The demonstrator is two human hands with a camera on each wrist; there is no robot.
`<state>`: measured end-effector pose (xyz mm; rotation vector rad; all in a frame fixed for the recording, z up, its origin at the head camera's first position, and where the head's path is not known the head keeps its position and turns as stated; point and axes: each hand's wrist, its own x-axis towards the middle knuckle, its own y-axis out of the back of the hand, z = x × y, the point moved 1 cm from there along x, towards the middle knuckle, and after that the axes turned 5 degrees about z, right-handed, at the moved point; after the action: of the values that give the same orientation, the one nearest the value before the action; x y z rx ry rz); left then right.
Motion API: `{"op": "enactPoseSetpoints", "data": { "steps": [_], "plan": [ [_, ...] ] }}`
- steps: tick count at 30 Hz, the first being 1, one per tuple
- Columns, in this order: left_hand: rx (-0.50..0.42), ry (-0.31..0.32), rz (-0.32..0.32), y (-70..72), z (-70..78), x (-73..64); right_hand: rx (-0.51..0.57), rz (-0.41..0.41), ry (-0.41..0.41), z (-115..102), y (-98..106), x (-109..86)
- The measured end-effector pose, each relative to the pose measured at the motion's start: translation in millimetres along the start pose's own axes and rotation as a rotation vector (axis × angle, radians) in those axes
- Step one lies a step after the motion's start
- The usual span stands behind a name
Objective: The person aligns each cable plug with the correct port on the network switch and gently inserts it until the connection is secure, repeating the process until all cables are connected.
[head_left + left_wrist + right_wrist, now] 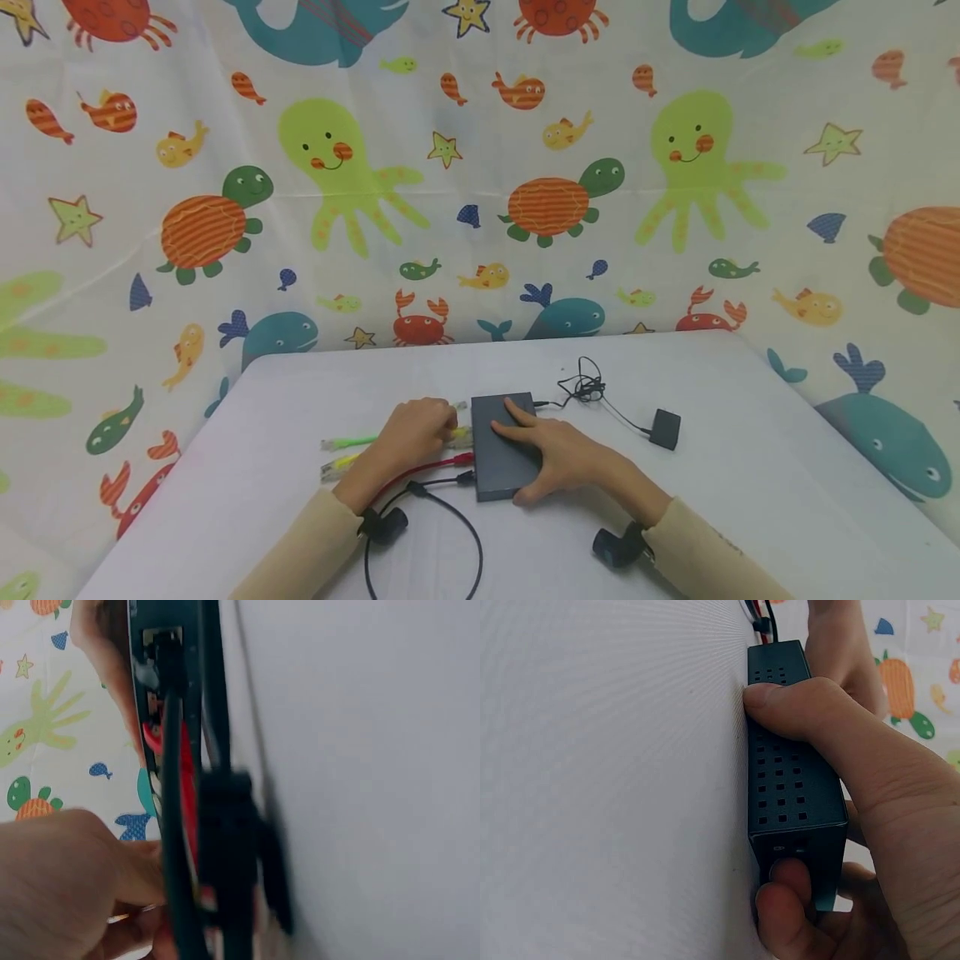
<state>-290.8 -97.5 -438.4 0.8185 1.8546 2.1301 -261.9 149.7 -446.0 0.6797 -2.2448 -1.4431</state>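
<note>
A dark grey network switch lies on the table with its port side facing left. My right hand grips it, the thumb on the perforated near side and fingers on the top and around the right end. At the port side, my left hand pinches a yellow network cable; its fingertips are partly hidden. Nearer to me, a red network cable and a black cable are plugged into the ports. In the left wrist view the black cable crosses in front of the red one.
Ends of a green cable and yellow and grey cables lie left of my left hand. A black cable loop hangs toward me. On the right, a thin cord runs from the switch to a black power adapter. A patterned curtain closes off the back.
</note>
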Motion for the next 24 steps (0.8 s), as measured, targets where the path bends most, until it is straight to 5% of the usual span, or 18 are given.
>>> {"op": "enactPoseSetpoints", "data": {
  "steps": [24],
  "plan": [
    [-0.109,0.043,-0.011,5.2,-1.2,-2.7,-0.012,-0.002,-0.018,-2.3,0.7,-0.8]
  ]
}}
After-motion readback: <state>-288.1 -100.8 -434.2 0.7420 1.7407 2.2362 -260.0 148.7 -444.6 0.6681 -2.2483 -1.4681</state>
